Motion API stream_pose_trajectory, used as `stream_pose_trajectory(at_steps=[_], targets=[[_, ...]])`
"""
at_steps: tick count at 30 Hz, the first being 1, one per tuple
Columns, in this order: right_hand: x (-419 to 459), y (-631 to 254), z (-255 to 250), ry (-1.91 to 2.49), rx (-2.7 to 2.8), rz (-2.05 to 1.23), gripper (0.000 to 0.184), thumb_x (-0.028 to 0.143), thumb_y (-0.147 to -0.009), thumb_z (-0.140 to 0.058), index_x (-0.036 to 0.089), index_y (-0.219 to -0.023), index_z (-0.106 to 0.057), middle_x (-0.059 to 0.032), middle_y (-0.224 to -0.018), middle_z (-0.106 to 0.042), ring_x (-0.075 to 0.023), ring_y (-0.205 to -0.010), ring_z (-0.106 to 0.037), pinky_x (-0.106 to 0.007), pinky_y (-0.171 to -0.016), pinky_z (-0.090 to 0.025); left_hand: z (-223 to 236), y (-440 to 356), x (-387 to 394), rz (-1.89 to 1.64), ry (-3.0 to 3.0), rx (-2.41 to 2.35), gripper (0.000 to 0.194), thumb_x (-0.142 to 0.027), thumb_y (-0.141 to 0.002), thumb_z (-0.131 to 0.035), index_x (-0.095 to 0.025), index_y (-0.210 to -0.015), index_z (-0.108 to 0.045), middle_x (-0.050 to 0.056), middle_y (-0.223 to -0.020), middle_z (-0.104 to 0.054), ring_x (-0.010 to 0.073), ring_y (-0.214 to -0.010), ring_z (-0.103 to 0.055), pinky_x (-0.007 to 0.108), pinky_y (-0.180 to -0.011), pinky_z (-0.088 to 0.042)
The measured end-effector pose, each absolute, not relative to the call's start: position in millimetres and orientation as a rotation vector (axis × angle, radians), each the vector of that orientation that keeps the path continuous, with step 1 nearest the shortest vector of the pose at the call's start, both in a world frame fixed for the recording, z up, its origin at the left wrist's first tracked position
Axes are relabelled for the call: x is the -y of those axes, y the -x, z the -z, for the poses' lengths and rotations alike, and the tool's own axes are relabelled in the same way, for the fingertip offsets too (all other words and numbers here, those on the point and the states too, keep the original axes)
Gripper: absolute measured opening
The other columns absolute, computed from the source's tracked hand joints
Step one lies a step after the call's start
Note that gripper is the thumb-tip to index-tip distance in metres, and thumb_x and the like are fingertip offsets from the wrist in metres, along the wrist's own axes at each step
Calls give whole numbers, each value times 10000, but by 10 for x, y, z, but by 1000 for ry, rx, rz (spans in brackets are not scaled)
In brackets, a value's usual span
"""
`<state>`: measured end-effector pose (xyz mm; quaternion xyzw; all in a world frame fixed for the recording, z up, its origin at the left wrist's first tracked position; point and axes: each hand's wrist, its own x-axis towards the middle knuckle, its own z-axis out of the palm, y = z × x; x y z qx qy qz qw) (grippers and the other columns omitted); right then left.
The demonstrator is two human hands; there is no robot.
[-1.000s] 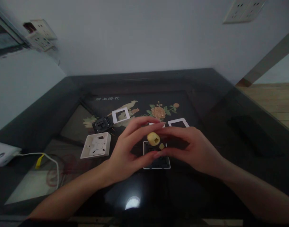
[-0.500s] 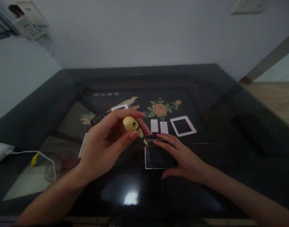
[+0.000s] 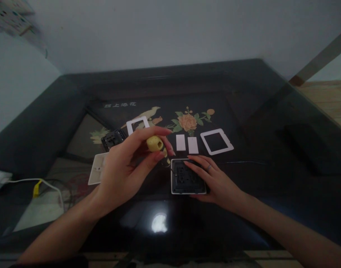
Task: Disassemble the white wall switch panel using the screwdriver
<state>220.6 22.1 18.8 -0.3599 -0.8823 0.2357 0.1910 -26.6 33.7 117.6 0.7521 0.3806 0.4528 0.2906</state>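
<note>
My left hand (image 3: 124,167) is closed round the yellow handle of a screwdriver (image 3: 154,143), which slants down to the right. Its thin shaft reaches a screw near the left edge of a wall switch (image 3: 184,186) lying with its black back up and a white rim showing below. My right hand (image 3: 215,176) grips that switch from the right, fingers over its top and thumb by the near edge. Just beyond lie two white switch rockers (image 3: 181,143) side by side and a white square frame (image 3: 216,142).
Left of my left hand are a white plate (image 3: 95,169), a black switch body (image 3: 114,138) and another white frame (image 3: 137,123), partly covered. A white adapter (image 3: 0,180) with a cable stands far left. The dark glossy table (image 3: 229,223) meets a wall behind.
The view has shifted, so the table sits slightly higher. My right hand's thumb is now against the switch's near edge instead of apart from it. The screwdriver remains at the switch's left side.
</note>
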Motion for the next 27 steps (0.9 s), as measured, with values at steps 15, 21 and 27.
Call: stream_pose_trajectory(at_steps=[15,21,27], targets=[[-212,-2227,-102,967,2492,-581,842,261,-765,-772,191,-1478,-330,-160,-1481,-402,-332,-1358,-355,-563,-1111,-414,-1144,235,-296,-1207,-1986,-965,338,-111,-938,-599,-251,-1246,-596,-12,-972,-718,111,-870,-711,188,-841,-579],[-212,-2226,-103,970,2499,-566,845,271,-772,-769,197,-1482,-318,-156,-1484,-390,-331,-1359,-348,-560,-1116,-410,-1130,246,-309,-1176,-1988,-920,358,-105,-942,-589,-250,-1269,-581,-9,-997,-712,106,-889,-708,182,-856,-573],[-216,-2228,-96,953,2511,-536,849,267,-761,-783,158,-1470,-328,-176,-1476,-392,-342,-1350,-344,-561,-1114,-413,-1115,241,-302,-1176,-1984,-902,347,-101,-936,-595,-237,-1255,-590,1,-1007,-713,117,-893,-712,195,-850,-581]])
